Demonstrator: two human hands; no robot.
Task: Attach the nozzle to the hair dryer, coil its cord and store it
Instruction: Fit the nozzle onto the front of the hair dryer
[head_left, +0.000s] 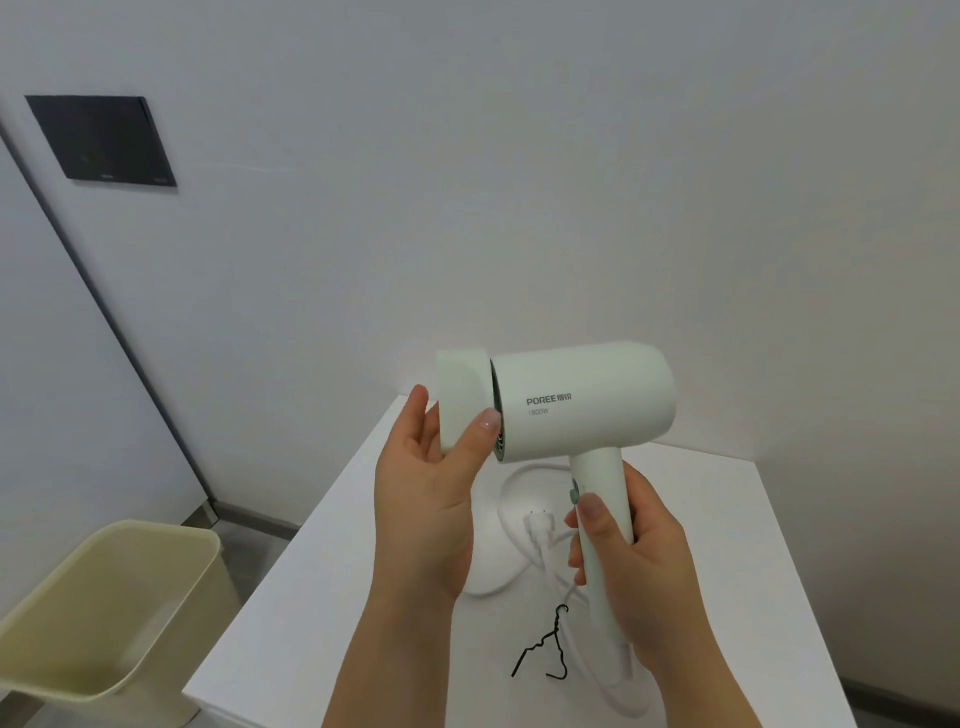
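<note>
Gripping the handle of the white hair dryer (582, 400), the right hand (639, 561) holds it in the air with the barrel level and its mouth turned left; the thumb lies on the handle just under a small green switch (575, 491). At that mouth the left hand (426, 483) pinches the nozzle (462, 395) between thumb and fingers. The nozzle sits against the barrel's front rim, with a thin dark seam between them, so whether it is fully seated cannot be told.

Under the dryer is a white table (727, 519). On it, directly below the barrel, the white cord (550, 571) lies in a loose loop, uncoiled, with its two-pin plug (537, 530) inside the loop. Nearer the person than the plug lies a crooked black twist tie (540, 644), beside the foot of the handle. Down and to the left of the dryer, off the table's edge, stands a beige bin (78, 623). Up and far to the left of the dryer a dark rectangular panel (101, 137) is set on the wall.

On the barrel's side reads "POREE", followed by two small characters too fine to read, and beneath it "1800W".

White cord on white table is hard to trace. Both hands cover parts of it, and the lower end of the handle is hidden behind the right hand. The bin is cut off by the picture's left edge.
</note>
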